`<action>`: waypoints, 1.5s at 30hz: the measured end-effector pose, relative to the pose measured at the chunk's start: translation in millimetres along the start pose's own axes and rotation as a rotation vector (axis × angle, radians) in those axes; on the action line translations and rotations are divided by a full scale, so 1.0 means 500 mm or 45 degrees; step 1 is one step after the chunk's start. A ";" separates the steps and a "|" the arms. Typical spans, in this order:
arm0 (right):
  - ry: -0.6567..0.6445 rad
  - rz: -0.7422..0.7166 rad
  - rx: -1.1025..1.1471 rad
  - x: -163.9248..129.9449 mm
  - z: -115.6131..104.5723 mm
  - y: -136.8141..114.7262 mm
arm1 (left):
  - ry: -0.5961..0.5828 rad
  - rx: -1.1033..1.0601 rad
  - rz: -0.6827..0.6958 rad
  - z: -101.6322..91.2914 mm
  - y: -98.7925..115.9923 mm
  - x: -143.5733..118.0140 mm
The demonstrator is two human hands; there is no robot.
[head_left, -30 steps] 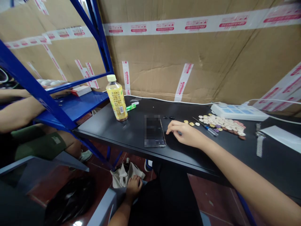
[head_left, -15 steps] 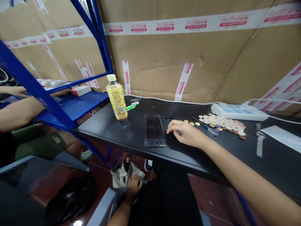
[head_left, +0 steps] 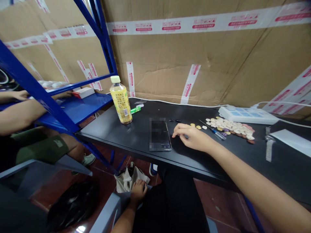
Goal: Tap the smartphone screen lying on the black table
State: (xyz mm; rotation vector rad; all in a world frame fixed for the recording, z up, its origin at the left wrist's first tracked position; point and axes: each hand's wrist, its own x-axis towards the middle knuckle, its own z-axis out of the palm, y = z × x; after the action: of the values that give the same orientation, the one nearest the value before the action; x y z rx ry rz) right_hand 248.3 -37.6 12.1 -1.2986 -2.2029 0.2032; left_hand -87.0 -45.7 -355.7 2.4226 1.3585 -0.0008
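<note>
My right hand (head_left: 190, 136) rests on the black table with loosely bent fingers, the thumb apart from them and nothing in its grasp. Just left of its fingertips lies a phone (head_left: 160, 136) with a dark screen, partly blurred out; a narrow gap separates the two. Down by my thigh, my left hand (head_left: 138, 190) lies loosely at the end of the grey chair armrest (head_left: 113, 205). Its fingers are slightly bent and hold nothing I can see. Beyond my right hand are small black pieces (head_left: 178, 121) and several yellow and white button-like discs (head_left: 198, 127).
A yellow drink bottle (head_left: 122, 105) stands at left, beside a green wrapper (head_left: 135, 110). To the right are a pile of discs (head_left: 229, 125), a blue-handled screwdriver (head_left: 217, 133), a white power strip (head_left: 247, 115), a watch (head_left: 269, 150) and paper (head_left: 293, 140). Another person's arm (head_left: 24, 115) is beyond the blue frame (head_left: 46, 97).
Both hands and the phone stay in place; the view has shifted only very slightly. At the far left, the other person's hand shows a little more.
</note>
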 end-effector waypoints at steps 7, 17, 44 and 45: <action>-0.013 0.019 0.000 -0.001 0.000 0.000 | 0.013 0.005 0.007 0.000 0.001 0.000; -0.002 0.014 0.006 0.000 -0.002 -0.004 | 0.017 -0.009 0.018 0.000 0.000 -0.003; -0.021 0.018 -0.025 -0.002 -0.001 0.000 | -0.016 -0.010 -0.011 -0.015 0.011 -0.003; -0.023 0.020 -0.023 -0.002 -0.001 0.000 | -0.017 -0.010 -0.012 -0.015 0.012 -0.003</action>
State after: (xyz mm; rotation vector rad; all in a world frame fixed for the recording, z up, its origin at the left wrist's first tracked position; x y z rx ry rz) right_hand 248.8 -38.5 12.5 -1.3292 -2.2147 0.2025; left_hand -84.4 -47.5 -346.6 2.4057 1.3616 -0.0142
